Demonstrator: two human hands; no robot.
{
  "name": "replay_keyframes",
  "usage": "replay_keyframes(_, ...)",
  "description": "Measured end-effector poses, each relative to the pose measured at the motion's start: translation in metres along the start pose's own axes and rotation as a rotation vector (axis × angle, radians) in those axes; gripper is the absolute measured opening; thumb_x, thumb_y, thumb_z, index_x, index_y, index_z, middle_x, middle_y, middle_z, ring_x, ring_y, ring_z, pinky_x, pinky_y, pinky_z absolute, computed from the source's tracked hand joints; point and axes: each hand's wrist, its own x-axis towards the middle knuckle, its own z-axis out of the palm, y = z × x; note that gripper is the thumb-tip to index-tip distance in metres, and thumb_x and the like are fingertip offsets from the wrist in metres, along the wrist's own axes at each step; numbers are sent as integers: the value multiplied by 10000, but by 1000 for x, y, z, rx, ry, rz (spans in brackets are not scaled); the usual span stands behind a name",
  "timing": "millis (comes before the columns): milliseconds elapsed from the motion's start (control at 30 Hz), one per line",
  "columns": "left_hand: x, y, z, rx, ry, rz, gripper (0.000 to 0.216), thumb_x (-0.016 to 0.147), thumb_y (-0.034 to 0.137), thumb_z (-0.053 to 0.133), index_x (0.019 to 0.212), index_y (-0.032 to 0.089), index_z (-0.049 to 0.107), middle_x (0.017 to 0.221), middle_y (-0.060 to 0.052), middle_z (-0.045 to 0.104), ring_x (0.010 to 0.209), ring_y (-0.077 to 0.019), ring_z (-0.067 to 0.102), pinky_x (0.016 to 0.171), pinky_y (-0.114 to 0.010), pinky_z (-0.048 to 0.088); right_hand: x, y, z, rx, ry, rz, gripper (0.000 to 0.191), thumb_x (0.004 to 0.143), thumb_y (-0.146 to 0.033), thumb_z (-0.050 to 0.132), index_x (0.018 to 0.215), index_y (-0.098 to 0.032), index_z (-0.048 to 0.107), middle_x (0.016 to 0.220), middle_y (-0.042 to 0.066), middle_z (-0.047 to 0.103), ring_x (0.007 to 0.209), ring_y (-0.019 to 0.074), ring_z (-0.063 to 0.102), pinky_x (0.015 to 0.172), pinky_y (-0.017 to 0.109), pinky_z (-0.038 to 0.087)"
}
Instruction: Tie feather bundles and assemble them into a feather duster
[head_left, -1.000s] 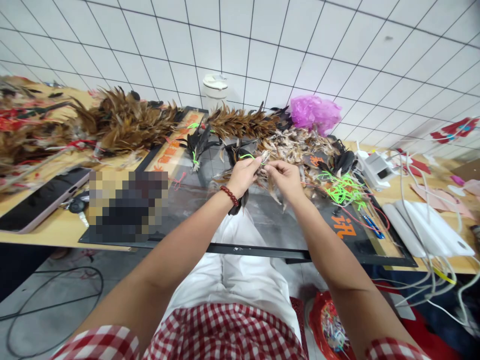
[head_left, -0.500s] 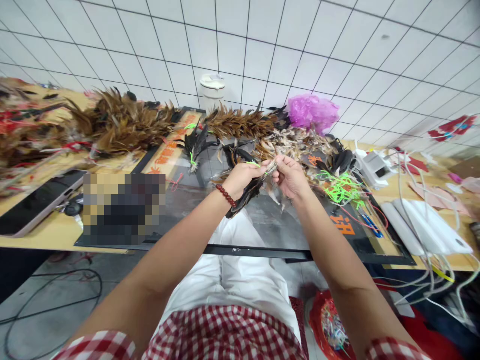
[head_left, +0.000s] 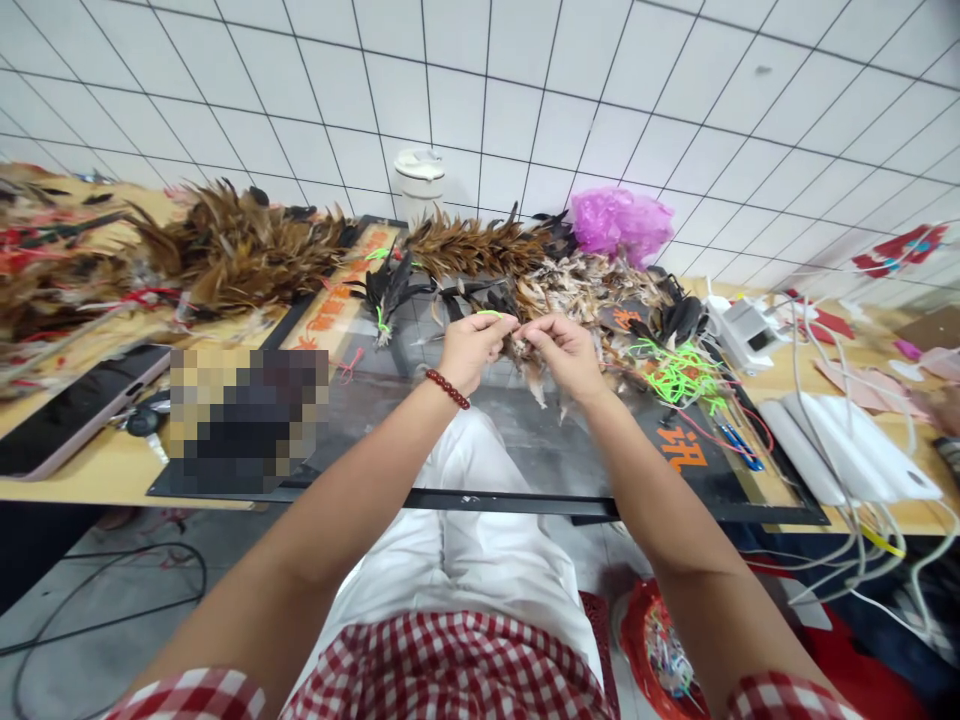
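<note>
My left hand, with a dark red bead bracelet at the wrist, is closed in a pinch. A short bright green tie shows at its fingertips. Close against it, my right hand is also pinched; what it holds is too small to make out. Behind and to the right of the hands spreads a heap of loose brown and pale feathers. A small bunch of black feathers bound with a green tie lies to the left. Loose green ties are piled on the right.
A brown feather garland lies along the back, near a white lidded cup and a pink plastic bag. At left are more feathers and a phone. White devices with cables stand at right.
The dark feathers that hung below my left hand no longer show there. My left hand has turned, and both hands have shifted slightly left, fingertips still close together.
</note>
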Motion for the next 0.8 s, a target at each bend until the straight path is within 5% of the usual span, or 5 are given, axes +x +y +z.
replay_keyframes(167,4,-7,-6,-253,-7,-301,210,691,252,746,715,128,578,689,-5,631,423,1,385,384,-129,252,2,12,-7,-240,-36,-112,249,810,-423,635,742,-184,657,830,41,632,808,149,580,783,291,468)
replay_keyframes(300,5,-9,-8,44,-69,-200,190,739,256,675,642,125,577,580,0,589,412,-26,417,396,-158,299,1,17,-11,-294,-102,2,231,823,-385,599,766,-168,656,712,12,615,663,122,541,649,250,434)
replay_keyframes(433,5,-12,-7,392,-83,-89,224,746,231,602,548,128,575,496,10,529,416,-51,416,426,-194,304,0,18,-12,-351,-23,28,210,778,-369,651,738,-162,652,670,-5,605,617,105,505,602,230,396)
replay_keyframes(633,3,-21,-8,566,-173,-75,196,698,285,605,701,125,717,451,45,439,446,-61,336,464,-209,240,3,15,-15,-329,72,57,210,773,-354,634,708,-156,614,636,-15,565,570,88,449,560,222,371)
replay_keyframes(800,2,-19,-4,500,-111,-190,157,659,263,605,647,128,684,439,44,424,433,-64,331,462,-221,239,0,9,-24,-386,-194,119,189,742,-329,645,725,-141,659,636,-3,601,570,93,489,554,216,375)
